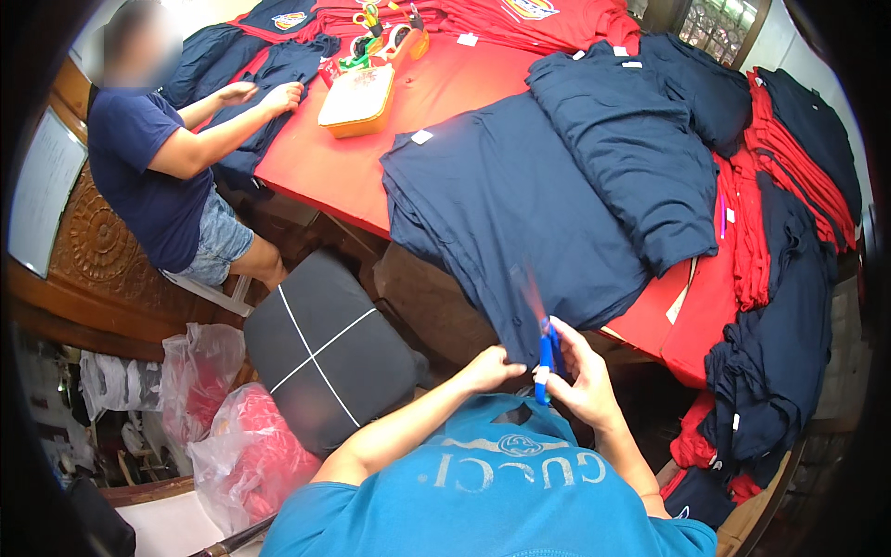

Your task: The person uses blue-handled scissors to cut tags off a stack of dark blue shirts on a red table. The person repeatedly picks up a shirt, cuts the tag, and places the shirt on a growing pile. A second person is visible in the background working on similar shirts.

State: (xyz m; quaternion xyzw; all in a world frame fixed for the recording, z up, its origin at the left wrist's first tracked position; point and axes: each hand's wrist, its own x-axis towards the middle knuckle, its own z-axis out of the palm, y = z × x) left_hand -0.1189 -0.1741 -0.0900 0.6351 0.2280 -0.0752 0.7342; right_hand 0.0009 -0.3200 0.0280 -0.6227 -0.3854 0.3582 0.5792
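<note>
Trimming seems the step in hand: the left hand's (490, 370) grip appears to pinch the navy garment (510, 200) draped over the counter's (302, 181) near edge; the right hand's (587, 382) grip wraps blue scissors (544, 357). Next likely calls for steadying cloth against blades. The plastic bag (218, 478) holds red cloth (269, 446); the left-edge yellow tub's (357, 123) contents are hidden.

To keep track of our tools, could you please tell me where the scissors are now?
In the head view, just below and right of centre, the blue-handled scissors are in the right hand, beside the navy cloth.
</note>
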